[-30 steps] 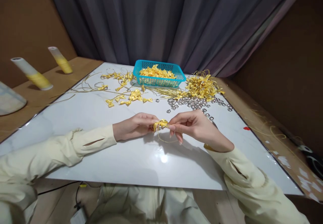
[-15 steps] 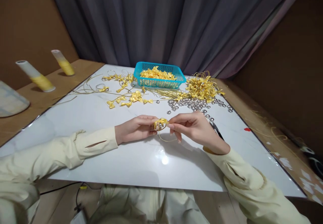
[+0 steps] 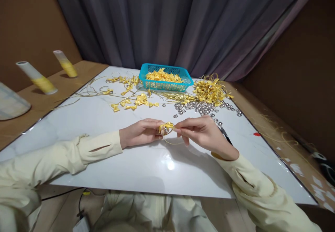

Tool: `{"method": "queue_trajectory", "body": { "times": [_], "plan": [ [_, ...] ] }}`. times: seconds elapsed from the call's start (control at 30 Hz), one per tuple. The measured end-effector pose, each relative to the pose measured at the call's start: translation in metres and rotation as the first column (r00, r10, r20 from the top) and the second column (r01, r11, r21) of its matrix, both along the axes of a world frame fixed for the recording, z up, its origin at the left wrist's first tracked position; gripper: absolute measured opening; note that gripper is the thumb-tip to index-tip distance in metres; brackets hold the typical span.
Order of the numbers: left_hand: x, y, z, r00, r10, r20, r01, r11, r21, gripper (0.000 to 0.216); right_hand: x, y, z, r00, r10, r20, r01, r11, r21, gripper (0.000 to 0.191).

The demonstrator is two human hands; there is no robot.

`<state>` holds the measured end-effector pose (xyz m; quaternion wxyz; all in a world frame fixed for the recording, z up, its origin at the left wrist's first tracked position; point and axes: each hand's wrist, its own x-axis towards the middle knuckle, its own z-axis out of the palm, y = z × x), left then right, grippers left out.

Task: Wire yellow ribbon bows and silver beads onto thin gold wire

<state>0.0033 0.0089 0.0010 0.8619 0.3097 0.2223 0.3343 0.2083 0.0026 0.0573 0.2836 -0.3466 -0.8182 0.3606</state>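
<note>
My left hand [image 3: 140, 132] and my right hand [image 3: 201, 131] meet over the middle of the white board [image 3: 104, 148]. Both pinch one small yellow ribbon bow [image 3: 165, 126] between their fingertips. A silver bead seems to sit at the bow's centre, and a thin gold cord loops down from it to the board. Both wrists rest low near the surface, in pale yellow sleeves.
A blue basket [image 3: 165, 84] of yellow bows stands at the back. Loose bows [image 3: 136, 101] and gold cords lie left of it, a heap of bows [image 3: 210, 89] to the right, silver beads [image 3: 201, 107] in front. Two thread cones [image 3: 36, 77] stand on the left wooden ledge.
The hands have stayed together on the bow, with only small finger shifts. The head camera has tilted slightly, so the scene sits a little differently in view.
</note>
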Motion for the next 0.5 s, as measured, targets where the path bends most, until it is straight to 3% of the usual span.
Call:
{"method": "queue_trajectory", "body": {
  "times": [0.23,0.5],
  "plan": [
    [-0.0003,-0.0002,0.003,0.997,-0.02,-0.069,0.022,1.0,0.018,0.009,0.0041,0.0012,0.0023,0.996,0.031,0.083,-0.033,0.999,0.015,0.02],
    [0.0003,-0.0015,0.0057,0.992,0.011,-0.126,-0.004,0.999,0.054,0.009,0.0027,-0.0017,0.0077,0.994,0.01,0.106,0.002,0.994,-0.11,0.02]
  ]
}}
